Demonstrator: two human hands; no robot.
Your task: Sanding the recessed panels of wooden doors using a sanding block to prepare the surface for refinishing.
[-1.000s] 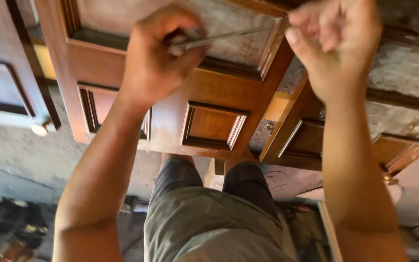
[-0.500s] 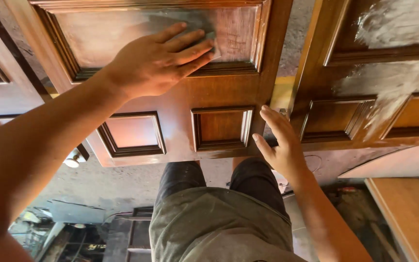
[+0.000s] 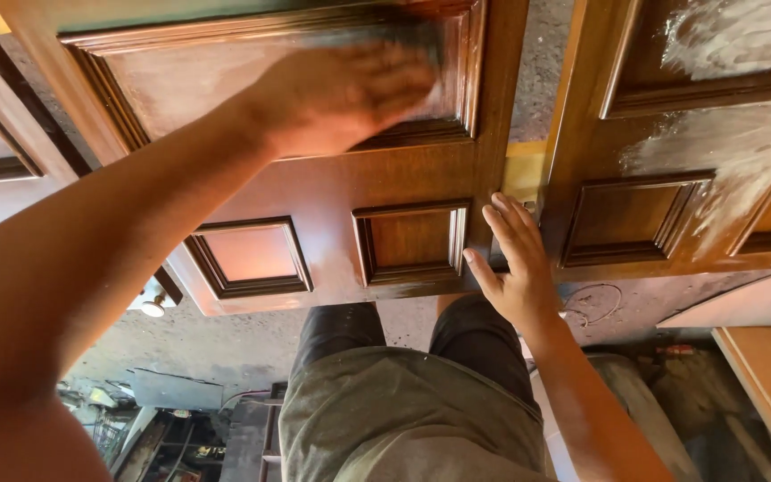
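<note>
A: 2 hands are on the brown panelled door. The left hand lies flat on the large recessed panel at the top of that door, blurred, and something greyish shows at its fingertips against the panel's right corner. I cannot tell whether it is an abrasive sheet or just dust.

B: And the right hand?

A: Spread wide, holding nothing, resting on the door's right edge near its lower corner, just beside the second door.

B: What could go wrong?

A: I judge the left hand could ride over the raised moulding on the panel's right side and scuff its finish. The door also looks propped, so a hard push might shift it if the right hand slips off the edge.
</note>
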